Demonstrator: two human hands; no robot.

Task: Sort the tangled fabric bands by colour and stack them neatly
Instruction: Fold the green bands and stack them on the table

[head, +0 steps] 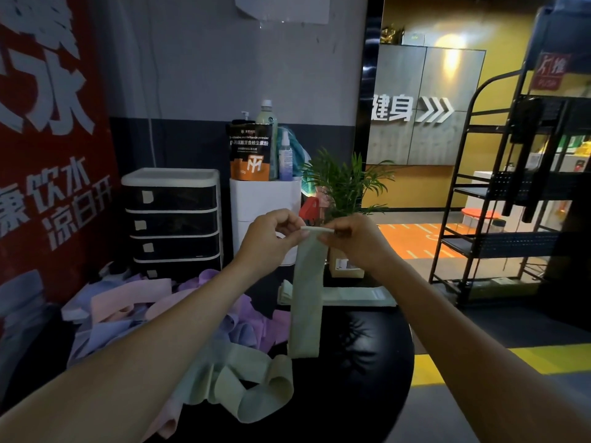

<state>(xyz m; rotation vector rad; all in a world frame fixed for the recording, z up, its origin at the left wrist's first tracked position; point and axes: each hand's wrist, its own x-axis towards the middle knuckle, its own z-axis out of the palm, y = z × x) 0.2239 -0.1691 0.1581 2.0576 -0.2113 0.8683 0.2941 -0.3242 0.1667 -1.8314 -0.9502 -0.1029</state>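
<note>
Left hand (271, 233), right hand (347, 238): both pinching top edge of pale green flat fabric band (308, 295), hanging over black tabletop (367, 372). Advice: aligning edges, then laying flat on pale green stack (355, 297) far right, clear of purple-pink tangle (144, 311).

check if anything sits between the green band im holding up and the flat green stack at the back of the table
Nothing visible blocks it. The green band hangs from both hands, left hand and right hand, right in front of the green stack. The loose green bands lie nearer, off that path.
</note>
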